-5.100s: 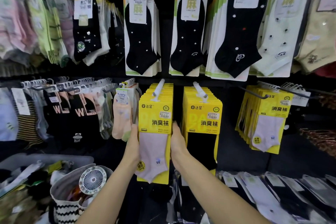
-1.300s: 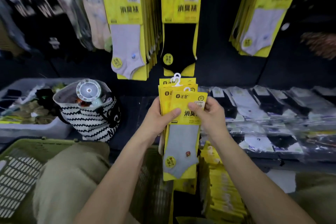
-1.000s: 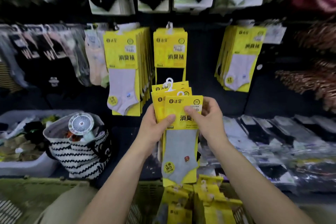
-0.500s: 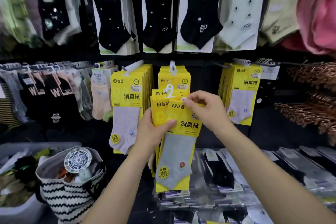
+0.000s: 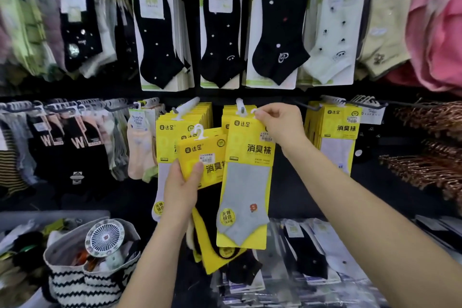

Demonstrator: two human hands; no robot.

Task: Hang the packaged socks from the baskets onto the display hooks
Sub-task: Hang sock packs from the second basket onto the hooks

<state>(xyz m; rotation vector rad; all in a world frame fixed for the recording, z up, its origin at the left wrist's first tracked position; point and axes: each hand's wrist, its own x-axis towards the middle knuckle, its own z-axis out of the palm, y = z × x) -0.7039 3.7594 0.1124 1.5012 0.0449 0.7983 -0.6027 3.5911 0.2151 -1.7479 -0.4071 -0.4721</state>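
Observation:
My right hand [image 5: 278, 125] pinches the top of a yellow pack with a grey sock [image 5: 246, 182], holding its white hanger loop just beside the white display hook [image 5: 239, 105]. More yellow packs hang on that hook behind it. My left hand [image 5: 183, 186] grips a small stack of yellow sock packs [image 5: 203, 160] by their upper part, lower and to the left; their bottoms fan out below my wrist. Another white hook [image 5: 187, 107] to the left carries a thick row of yellow packs [image 5: 166, 137].
A third bunch of yellow packs [image 5: 335, 137] hangs at the right. Black and white socks on cards [image 5: 220, 32] fill the rail above. A zigzag bag with a small fan [image 5: 105, 237] stands at lower left. Flat bagged socks [image 5: 312, 257] lie on the shelf below.
My right hand has lifted the grey-sock pack away from the stack, up and right to the hook. The left hand keeps the remaining packs lower. The view has tilted upward.

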